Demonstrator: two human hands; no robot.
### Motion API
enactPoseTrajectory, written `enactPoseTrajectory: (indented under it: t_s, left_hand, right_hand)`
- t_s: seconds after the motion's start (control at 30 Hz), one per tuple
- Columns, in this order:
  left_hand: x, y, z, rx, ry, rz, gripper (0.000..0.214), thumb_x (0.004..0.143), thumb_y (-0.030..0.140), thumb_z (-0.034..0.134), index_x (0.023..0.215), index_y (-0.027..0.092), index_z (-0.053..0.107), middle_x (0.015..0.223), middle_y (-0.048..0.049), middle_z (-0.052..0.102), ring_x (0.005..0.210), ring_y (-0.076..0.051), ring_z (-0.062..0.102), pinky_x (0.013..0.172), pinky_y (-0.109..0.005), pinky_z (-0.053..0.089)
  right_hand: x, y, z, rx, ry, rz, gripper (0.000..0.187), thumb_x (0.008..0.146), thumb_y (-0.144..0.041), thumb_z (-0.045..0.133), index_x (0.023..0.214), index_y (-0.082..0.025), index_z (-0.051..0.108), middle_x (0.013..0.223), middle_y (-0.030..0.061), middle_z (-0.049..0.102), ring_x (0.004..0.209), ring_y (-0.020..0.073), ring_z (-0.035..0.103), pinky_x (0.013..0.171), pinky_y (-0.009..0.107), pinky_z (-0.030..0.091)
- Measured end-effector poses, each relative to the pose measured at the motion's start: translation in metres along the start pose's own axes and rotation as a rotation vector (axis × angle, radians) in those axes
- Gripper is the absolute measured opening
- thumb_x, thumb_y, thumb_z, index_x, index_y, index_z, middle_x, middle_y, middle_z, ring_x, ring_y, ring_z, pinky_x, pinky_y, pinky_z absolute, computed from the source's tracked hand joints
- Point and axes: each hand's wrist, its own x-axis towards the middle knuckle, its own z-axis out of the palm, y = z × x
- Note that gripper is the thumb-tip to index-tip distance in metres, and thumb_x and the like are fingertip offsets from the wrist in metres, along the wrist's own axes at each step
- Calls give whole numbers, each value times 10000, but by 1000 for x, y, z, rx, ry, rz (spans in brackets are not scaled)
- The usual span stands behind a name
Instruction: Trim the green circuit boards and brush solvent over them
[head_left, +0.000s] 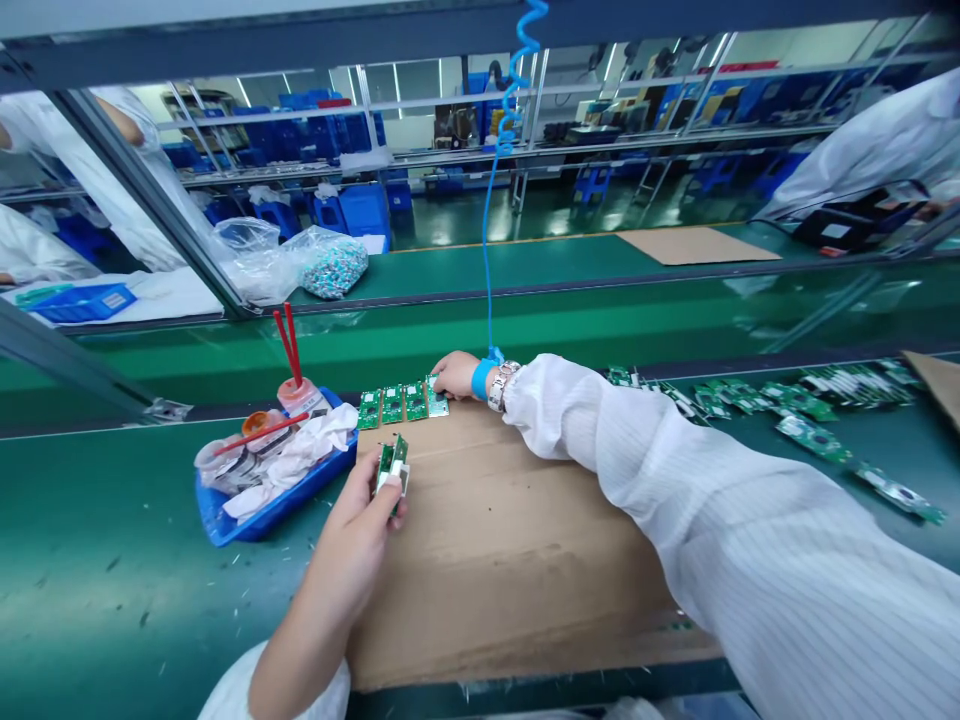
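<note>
My left hand (pixel 367 530) is closed round a small green circuit board (pixel 392 465) with a white part, held upright over the brown cardboard sheet (pixel 495 540). My right hand (pixel 454 375) reaches across to the far edge of the cardboard. Its fingers curl on the rightmost board of a row of several green circuit boards (pixel 401 402) lying flat there. A blue wrist strap (pixel 482 378) with a coiled blue cord (pixel 510 110) and a metal watch sit on my right wrist.
A blue tray (pixel 247 520) left of the cardboard holds white cloth, small cups and red sticks. More green boards (pixel 795 410) lie scattered on the green mat to the right. Plastic bags (pixel 330 262) rest beyond the rail. People in white coats stand at far left and right.
</note>
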Motion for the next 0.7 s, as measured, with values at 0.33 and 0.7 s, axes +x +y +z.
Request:
enactPoseTrajectory:
  t_s: [0.33,0.7]
  left_hand:
    - [7,-11,-5,254,38,86,488,782,399,570,1216,191,488,895,-29,555,729,-166,517,669,-298,420]
    - [-1,-2,9,577,-45,386,378,859,388,479,1183,192,485,1192,-113,576,1119,-266,510,956,-422,363]
  right_hand:
    - [-27,-14,-6,-11,33,-50,301,887,-343,549,1118,-151,568,1070,75,621,886,162,616,778,337,520]
    - [-121,-9,33,482,-445,-181,118,855,-161,492,758,-127,550,619,-10,603,522,56,574,464,144,443]
